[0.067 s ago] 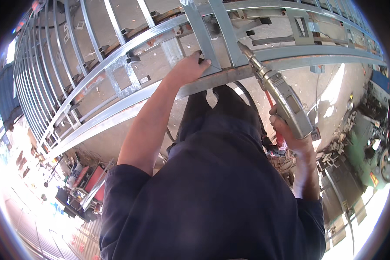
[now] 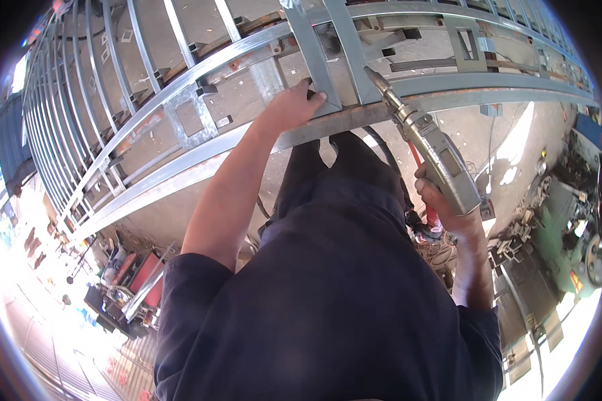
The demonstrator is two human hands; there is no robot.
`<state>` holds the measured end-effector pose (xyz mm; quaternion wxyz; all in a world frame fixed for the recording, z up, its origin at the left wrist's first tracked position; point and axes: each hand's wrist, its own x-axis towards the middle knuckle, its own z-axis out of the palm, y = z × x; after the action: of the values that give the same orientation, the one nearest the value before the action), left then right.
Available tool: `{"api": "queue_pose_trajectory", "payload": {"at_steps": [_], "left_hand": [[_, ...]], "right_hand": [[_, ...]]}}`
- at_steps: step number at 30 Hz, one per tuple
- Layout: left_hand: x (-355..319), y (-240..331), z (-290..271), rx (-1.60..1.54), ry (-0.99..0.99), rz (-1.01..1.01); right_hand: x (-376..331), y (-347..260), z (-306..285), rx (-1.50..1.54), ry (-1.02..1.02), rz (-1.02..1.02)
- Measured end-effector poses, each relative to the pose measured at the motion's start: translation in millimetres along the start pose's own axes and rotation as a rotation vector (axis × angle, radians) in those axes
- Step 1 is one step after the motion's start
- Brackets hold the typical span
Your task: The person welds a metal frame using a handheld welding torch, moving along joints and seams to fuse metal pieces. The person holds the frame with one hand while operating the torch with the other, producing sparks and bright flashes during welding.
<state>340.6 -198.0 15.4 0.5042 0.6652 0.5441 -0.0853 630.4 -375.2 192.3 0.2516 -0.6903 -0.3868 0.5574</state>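
Observation:
My left hand (image 2: 293, 109) rests on the near rail of a grey metal frame (image 2: 374, 115), fingers curled over it beside the corner joint of an upright bar (image 2: 312, 63). In my right hand (image 2: 443, 202) is a handheld welding gun (image 2: 440, 152) with a boxy metal body and a tapered nozzle. Its nozzle points up and left to a second upright bar (image 2: 353, 57), close to where that bar meets the rail. The gun's body partly hides the right fingers. Whether the nozzle touches the metal I cannot tell.
Many thin parallel bars (image 2: 144, 50) fill the frame's left side. A dark hose (image 2: 381, 144) hangs below the rail near my legs. Machinery with a green housing (image 2: 558, 237) stands at the right, and a red piece of equipment (image 2: 144, 281) at the lower left.
The gun and its nozzle have shifted very slightly left. My left hand stays in place on the frame.

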Motion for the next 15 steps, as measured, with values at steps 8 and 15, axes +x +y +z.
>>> {"api": "queue_pose_trajectory", "payload": {"at_steps": [8, 15], "left_hand": [[-62.1, -73.8, 28.3, 0.397, 0.621, -0.101], [-72.5, -57.9, 6.5, 0.407, 0.330, -0.185]], "right_hand": [[29.9, 1.2, -17.6, -0.130, -0.157, -0.121], [50.1, -11.0, -21.6, -0.242, -0.204, -0.134]]}}
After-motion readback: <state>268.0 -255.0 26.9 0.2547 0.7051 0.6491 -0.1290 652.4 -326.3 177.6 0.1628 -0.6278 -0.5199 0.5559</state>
